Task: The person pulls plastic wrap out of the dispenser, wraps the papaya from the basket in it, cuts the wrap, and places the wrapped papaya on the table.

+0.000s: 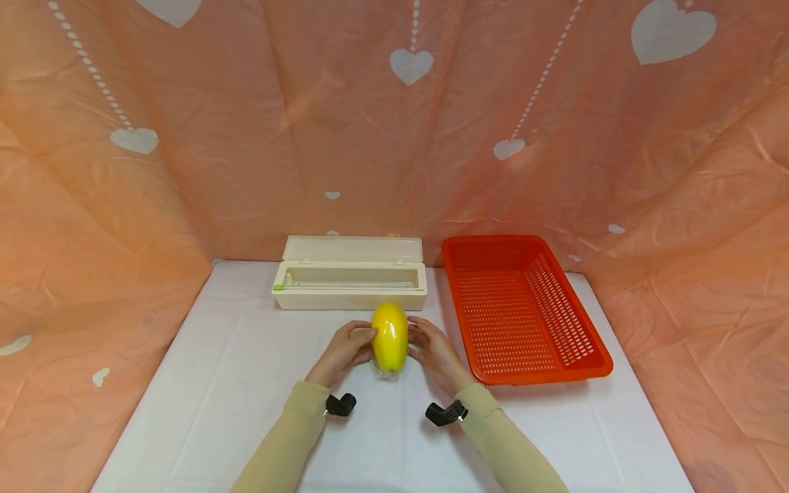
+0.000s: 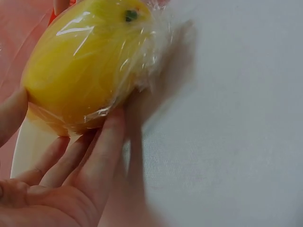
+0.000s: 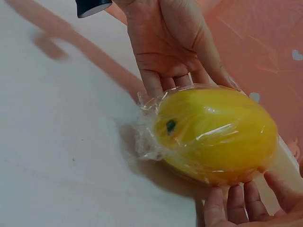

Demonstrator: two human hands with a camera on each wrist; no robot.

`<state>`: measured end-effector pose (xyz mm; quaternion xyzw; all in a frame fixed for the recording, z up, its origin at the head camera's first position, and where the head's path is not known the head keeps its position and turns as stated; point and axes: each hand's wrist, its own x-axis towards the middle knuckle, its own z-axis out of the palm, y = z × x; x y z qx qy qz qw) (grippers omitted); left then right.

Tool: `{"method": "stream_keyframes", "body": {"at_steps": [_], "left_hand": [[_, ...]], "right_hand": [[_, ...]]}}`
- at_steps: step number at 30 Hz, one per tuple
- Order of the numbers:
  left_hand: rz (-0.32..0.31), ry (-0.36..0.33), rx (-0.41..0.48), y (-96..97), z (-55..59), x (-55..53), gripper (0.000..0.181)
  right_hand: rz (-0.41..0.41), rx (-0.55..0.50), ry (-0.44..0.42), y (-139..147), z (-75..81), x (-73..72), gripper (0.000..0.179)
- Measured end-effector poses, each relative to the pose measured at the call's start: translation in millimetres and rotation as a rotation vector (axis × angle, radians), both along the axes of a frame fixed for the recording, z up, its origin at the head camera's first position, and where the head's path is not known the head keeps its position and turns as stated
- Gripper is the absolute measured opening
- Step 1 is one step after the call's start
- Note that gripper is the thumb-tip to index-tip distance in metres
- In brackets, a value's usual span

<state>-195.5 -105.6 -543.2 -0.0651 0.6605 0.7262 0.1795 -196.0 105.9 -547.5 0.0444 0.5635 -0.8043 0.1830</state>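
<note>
A smooth yellow mango (image 1: 390,335) sits between both hands, in front of the long white box, wrapped in clear plastic film (image 3: 149,130) bunched at its near end. Its dark stem spot shows through the film in both wrist views. The left hand (image 1: 346,348) grips the mango's left side, thumb higher up and fingers (image 2: 106,146) under its lower edge. From the opposite side the right hand (image 1: 436,348) holds it, its bent fingertips (image 3: 235,194) against the film. Much of the right palm is out of the right wrist view.
Behind the mango stands a long white box (image 1: 351,300), its lid (image 1: 354,248) raised and a small green piece at its left front. A red perforated basket (image 1: 459,322) stands to the right. White cloth (image 1: 234,383) covers the table; a pink heart-patterned curtain (image 1: 345,137) hangs around it.
</note>
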Motion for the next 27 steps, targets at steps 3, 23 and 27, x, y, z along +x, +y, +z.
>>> {"method": "stream_keyframes", "body": {"at_steps": [3, 23, 27], "left_hand": [[0.005, 0.012, 0.005, 0.2, 0.0, -2.1, 0.045], [0.042, 0.015, -0.056, -2.6, 5.6, -2.5, 0.041], [0.05, -0.007, -0.023, -5.9, 8.2, -2.3, 0.044]], "right_hand": [[-0.012, -0.017, 0.007, -1.3, 1.5, 0.2, 0.049], [-0.094, -0.095, -0.014, -2.3, 0.5, -4.6, 0.044], [-0.106, -0.112, 0.008, -1.5, 2.4, -3.3, 0.044]]}}
